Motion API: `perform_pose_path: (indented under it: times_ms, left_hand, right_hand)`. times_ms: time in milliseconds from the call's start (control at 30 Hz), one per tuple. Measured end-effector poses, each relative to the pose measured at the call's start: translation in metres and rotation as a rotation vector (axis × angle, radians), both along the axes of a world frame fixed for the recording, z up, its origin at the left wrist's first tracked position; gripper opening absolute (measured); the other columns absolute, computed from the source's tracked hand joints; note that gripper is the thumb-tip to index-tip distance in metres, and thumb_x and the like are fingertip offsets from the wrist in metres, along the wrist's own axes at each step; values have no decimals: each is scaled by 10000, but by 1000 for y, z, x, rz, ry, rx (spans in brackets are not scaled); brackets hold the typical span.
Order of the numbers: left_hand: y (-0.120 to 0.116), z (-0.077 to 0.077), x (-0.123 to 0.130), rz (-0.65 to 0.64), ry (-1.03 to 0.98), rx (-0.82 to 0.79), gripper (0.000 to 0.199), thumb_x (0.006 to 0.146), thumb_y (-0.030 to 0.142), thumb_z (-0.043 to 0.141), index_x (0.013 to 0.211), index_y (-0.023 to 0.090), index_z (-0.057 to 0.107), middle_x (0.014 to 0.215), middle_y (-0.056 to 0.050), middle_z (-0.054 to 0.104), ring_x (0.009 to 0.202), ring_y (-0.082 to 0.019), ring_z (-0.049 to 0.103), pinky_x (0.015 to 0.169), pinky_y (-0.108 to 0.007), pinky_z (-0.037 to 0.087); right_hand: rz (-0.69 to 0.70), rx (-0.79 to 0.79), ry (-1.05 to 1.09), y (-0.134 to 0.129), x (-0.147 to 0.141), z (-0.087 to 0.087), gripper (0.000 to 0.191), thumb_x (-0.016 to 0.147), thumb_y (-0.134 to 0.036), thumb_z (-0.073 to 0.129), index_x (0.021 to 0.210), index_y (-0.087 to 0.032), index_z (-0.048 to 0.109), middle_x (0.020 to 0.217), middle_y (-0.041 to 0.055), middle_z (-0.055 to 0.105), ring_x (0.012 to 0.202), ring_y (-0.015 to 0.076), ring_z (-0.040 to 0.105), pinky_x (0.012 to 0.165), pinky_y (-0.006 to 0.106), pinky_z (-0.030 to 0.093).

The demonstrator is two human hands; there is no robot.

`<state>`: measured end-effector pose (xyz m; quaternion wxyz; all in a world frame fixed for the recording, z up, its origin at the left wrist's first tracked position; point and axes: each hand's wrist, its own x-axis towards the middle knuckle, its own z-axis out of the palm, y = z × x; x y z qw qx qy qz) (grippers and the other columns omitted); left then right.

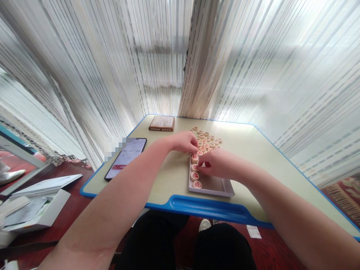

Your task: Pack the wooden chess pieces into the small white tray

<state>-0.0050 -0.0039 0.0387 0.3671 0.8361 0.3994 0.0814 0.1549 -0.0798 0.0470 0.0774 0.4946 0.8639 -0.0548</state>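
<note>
Several round wooden pieces with red characters line the left side of a shallow box near the table's front edge. My left hand is at the box's far left corner, its fingers closed and pointing down beside a red-marked piece; what they hold is hidden. My right hand reaches over the box from the right, thumb and forefinger pinched at a piece in the row. Beyond both hands lies a loose group of similar pieces, flat on the table.
A phone showing a timer lies on the table's left side. A brown wooden box sits at the back left. The table has a blue rim and a blue front tray. Curtains hang behind.
</note>
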Motion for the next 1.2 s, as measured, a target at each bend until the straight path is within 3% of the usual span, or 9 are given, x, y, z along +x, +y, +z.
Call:
perform_pose_path:
  times_ms: [333,733,1200]
  left_hand:
    - [3,-3,0,-19,-18,0,244,631,327,611,759,134,687,652,-3,604,610,-111,506,550,-231,363]
    - [4,-5,1,9,-56,-27,186,620,262,581,708,135,685,577,9,558,555,-99,442,522,-235,331]
    - [5,-5,0,-4,-27,-6,197,613,252,582,720,130,693,563,9,539,551,-105,443,520,-244,327]
  right_hand:
    - [43,30,10,-1,0,-3,302,813,-407,506,751,-199,716,626,30,623,505,112,406,494,265,234]
    - [56,85,33,-1,-1,-2,327,819,-412,507,655,-192,684,556,24,581,481,102,359,496,267,215]
    - [70,99,13,0,-2,-4,342,835,-431,499,678,-189,683,571,35,588,492,112,369,498,268,214]
